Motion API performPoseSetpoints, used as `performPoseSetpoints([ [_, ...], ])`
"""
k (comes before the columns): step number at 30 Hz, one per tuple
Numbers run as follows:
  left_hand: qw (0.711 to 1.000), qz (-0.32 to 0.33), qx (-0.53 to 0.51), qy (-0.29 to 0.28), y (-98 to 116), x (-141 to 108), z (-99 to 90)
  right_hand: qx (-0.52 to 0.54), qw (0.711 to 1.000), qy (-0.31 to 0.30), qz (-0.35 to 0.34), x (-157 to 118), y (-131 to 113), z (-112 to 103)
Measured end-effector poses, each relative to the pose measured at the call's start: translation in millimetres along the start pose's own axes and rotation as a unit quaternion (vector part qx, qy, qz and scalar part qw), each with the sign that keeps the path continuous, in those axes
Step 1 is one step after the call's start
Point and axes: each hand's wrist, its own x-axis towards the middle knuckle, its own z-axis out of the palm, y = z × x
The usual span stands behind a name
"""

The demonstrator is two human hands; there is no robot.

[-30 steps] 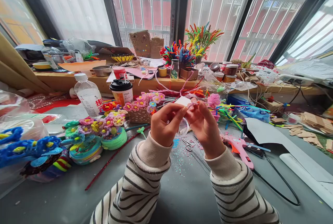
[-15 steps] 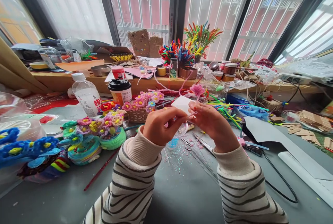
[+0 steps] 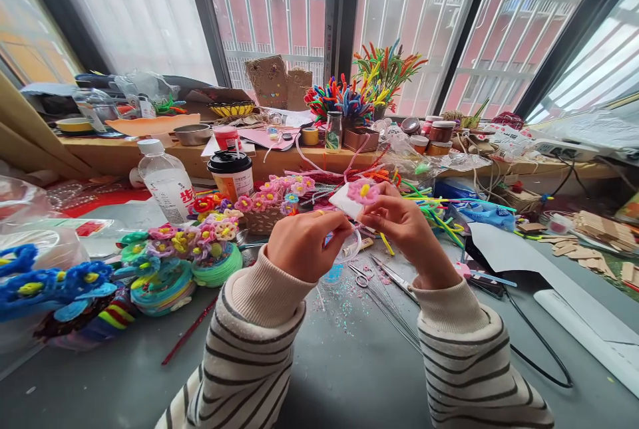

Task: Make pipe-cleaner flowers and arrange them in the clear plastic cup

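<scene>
My right hand (image 3: 407,229) pinches a pink fuzzy flower with a yellow centre (image 3: 364,191), its face turned toward me. Right behind the flower is a white piece (image 3: 344,199); whether a hand touches it I cannot tell. My left hand (image 3: 308,243), a little to the left, has thumb and fingers pressed together, and what they hold, if anything, is hidden. Beneath the fingertips lies a clear plastic ring or cup rim (image 3: 353,248), with blue glitter (image 3: 335,275) near it. Scissors (image 3: 360,276) lie below the hands.
Fuzzy flower baskets (image 3: 214,263) stand at left, beside a water bottle (image 3: 167,183) and a lidded coffee cup (image 3: 230,175). Thin wires (image 3: 394,319) and tweezers (image 3: 394,276) lie on the grey table (image 3: 349,376). Colourful pipe cleaners (image 3: 449,229) and white sheets (image 3: 529,259) are to the right.
My right hand has lowered the pink flower and tipped it toward me, bringing it in front of the white piece. My left hand has shifted slightly left, so the fingertips are farther apart.
</scene>
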Motion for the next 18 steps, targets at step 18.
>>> performPoseSetpoints([
  [18, 0.748, -0.293, -0.576, -0.150, -18.2, 10.0, 14.7, -0.031, 0.995, 0.048, -0.087, -0.3, 7.6, 2.8],
])
